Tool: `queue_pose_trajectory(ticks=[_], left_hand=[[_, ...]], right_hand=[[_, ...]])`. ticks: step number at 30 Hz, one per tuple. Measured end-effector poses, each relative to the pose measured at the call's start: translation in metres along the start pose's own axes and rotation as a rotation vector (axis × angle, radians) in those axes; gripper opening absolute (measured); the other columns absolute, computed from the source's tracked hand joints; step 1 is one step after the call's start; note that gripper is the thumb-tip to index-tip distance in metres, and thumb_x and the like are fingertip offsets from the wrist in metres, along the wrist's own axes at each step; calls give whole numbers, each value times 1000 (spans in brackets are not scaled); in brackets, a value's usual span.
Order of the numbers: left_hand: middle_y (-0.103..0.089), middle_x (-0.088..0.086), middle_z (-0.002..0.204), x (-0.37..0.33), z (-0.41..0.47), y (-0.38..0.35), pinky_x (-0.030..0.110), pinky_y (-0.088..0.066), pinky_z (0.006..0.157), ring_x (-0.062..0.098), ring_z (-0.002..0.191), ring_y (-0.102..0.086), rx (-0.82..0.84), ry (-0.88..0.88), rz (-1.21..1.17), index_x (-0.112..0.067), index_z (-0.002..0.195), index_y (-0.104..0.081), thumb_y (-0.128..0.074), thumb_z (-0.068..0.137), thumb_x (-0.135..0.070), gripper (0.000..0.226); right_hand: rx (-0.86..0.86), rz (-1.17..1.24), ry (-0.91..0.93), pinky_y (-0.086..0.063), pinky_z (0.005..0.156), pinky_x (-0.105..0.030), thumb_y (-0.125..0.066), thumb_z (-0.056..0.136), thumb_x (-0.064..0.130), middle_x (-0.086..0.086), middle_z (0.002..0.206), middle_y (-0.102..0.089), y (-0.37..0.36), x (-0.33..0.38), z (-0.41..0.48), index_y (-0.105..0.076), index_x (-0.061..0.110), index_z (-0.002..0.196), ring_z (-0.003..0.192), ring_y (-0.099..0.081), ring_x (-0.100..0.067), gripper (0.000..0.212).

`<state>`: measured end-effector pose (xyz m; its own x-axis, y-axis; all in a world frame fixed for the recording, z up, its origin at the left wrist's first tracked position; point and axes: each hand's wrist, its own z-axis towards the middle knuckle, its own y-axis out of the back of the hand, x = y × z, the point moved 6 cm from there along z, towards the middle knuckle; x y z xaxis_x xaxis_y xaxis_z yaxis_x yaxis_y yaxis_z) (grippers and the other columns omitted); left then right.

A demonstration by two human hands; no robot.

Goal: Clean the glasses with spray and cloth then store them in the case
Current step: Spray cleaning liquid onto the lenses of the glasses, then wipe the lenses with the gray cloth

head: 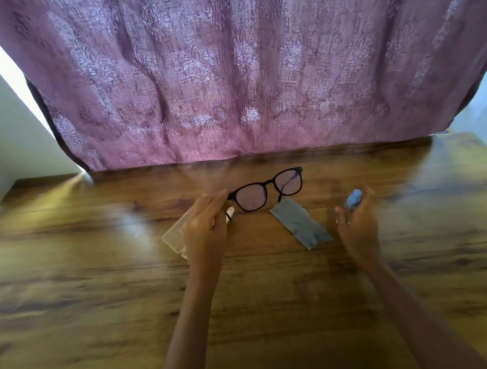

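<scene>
Glasses pinched at one corner by the left hand above a wooden table, right hand gripping a spray bottle, grey cloth between them, pale case under the left hand

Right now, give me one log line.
left hand holds glasses | right hand holds spray bottle | cloth flat on table | case on table
</scene>
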<state>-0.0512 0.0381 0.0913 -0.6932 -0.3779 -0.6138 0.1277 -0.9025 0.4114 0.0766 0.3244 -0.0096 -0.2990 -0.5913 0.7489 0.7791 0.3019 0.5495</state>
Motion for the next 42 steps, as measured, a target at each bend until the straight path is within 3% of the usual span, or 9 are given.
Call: queue_pose_trajectory(ticks=[4,7,11,15,19,24,27,36,42], left_hand=[[-68,3,92,-1,-2,-1,10,-46,81,6,87,-58,-15,20,-9,2,100,-72,-65,73,20,33],[-64,0,93,0,-4,-2,0,-39,82,1,90,-55,-12,24,-10,4,101,-71,-65,72,22,34],[-59,-3,97,1,-5,-3,0,-38,83,-4,92,-51,0,33,-8,5,103,-70,-64,72,22,36],[-64,1,96,3,-6,-4,6,-42,80,11,90,-58,13,35,-1,4,103,-70,-65,73,21,35],[-63,0,93,4,-8,-2,5,-42,79,8,86,-57,12,34,4,3,102,-71,-67,72,21,34],[-64,-2,86,-1,-10,2,0,-40,76,-2,80,-51,7,-7,22,3,98,-72,-69,73,18,29],[-69,4,87,3,-14,2,2,-40,78,-1,82,-54,12,1,29,3,95,-72,-71,73,16,26],[-72,7,94,8,-17,1,22,-51,78,17,85,-65,58,37,21,0,99,-73,-70,78,10,24],[-71,7,94,9,-21,-2,29,-53,75,18,83,-65,89,64,12,-2,103,-72,-67,83,7,23]], right_hand=[[34,27,-17,-54,82,-47,-65,88,24,-18,115,-59,3,-1,0,-23,19,139,100,-61,-34,66],[-57,-12,25,-45,91,-34,-73,82,16,-21,121,-53,11,8,-1,-32,1,137,110,-54,-34,70],[-285,-237,341,-39,87,-36,-69,83,17,-22,110,-55,24,48,-18,-49,-3,116,101,-51,-34,44],[27,-283,544,-42,69,-29,-57,88,28,-7,90,-59,-8,52,-33,-62,6,94,79,-53,-20,24],[334,-332,412,-48,78,-28,-75,79,33,-5,99,-62,-35,33,-47,-67,7,103,90,-57,-16,36],[361,-320,297,-51,75,-30,-73,80,10,-8,93,-65,-37,32,-42,-69,4,91,84,-62,-23,12],[362,-257,267,-42,69,-16,-71,79,5,-3,83,-62,-32,39,-40,-66,8,82,76,-59,-16,7],[398,203,-206,-44,50,-9,-61,90,11,8,77,-59,-8,72,-39,-60,18,90,62,-54,-2,6],[580,676,-586,-53,68,-28,-64,88,15,-3,90,-70,-9,93,-49,-70,15,93,83,-64,-16,8]])
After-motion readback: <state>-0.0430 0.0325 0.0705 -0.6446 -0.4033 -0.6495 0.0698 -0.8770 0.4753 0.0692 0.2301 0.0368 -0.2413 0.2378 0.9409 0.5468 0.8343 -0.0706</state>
